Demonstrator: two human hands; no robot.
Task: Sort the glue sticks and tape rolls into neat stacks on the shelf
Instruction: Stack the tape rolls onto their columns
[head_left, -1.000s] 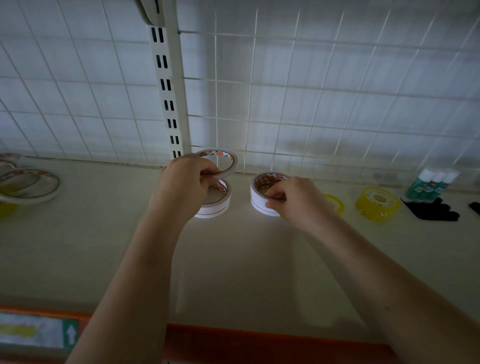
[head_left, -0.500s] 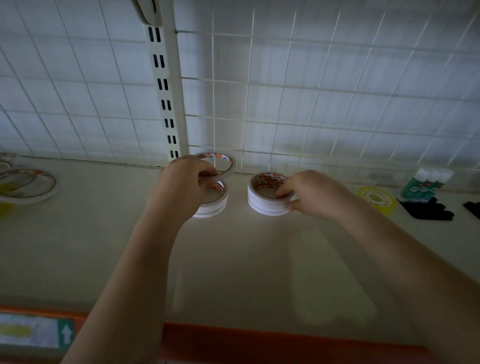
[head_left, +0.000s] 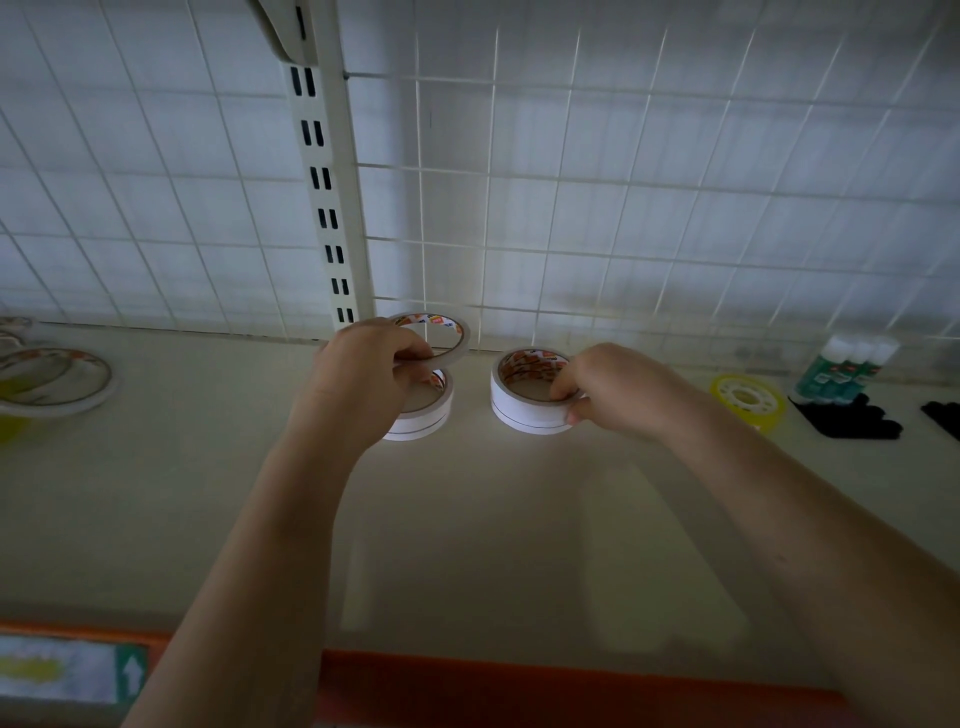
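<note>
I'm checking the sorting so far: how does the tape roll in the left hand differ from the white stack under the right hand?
The thin tape roll is a single ring, held tilted above the shelf by the left hand; the right white stack is several rolls lying flat on the shelf, pinched at its rim by the right hand. The held roll looks thinner. Both are white with orange-printed cores.

Two tape stacks (head_left: 420, 410) (head_left: 530, 400) side by side mid-shelf (head_left: 467, 519); lone roll (head_left: 748, 399), glue sticks (head_left: 847, 371) far right.
</note>
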